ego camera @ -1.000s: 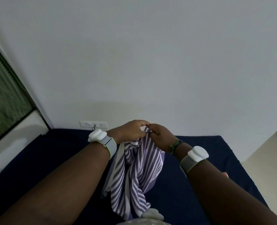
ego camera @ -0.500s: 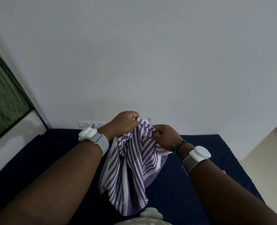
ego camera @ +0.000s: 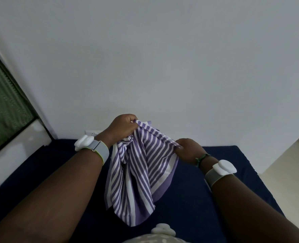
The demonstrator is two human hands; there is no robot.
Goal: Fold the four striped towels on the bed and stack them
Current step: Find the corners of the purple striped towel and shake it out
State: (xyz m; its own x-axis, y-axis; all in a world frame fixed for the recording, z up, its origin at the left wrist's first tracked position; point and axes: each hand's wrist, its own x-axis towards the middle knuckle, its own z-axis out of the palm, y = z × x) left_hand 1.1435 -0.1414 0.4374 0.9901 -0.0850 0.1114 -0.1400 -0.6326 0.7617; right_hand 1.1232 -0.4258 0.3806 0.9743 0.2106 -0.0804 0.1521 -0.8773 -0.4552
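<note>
- Currently: one towel (ego camera: 138, 165) is held in the air above the bed (ego camera: 206, 199), hanging bunched and unfolded, with its lower end near the bottom of the view.
- Left hand (ego camera: 123, 128): fingers clenched on the towel's top edge at the higher, far corner.
- Right hand (ego camera: 189, 149): fingers pinch the same top edge, lower and to the right. A short stretch of hem runs taut between the hands.
- Both wrists carry grey bands with white devices; the right also has a green cord.
- Progress, judged: early in this towel's fold. The edge is only being found and spread; no crease is made yet.
- Not visible: the other three towels and any stack. Cannot tell how many are done.
- Left to do, at least: open this towel flat, fold it, and set it on the bed or a stack.
- Surroundings: dark blue bed, white wall (ego camera: 162, 58), a socket (ego camera: 91, 132) behind the left wrist, and a window (ego camera: 3, 109) at left.
</note>
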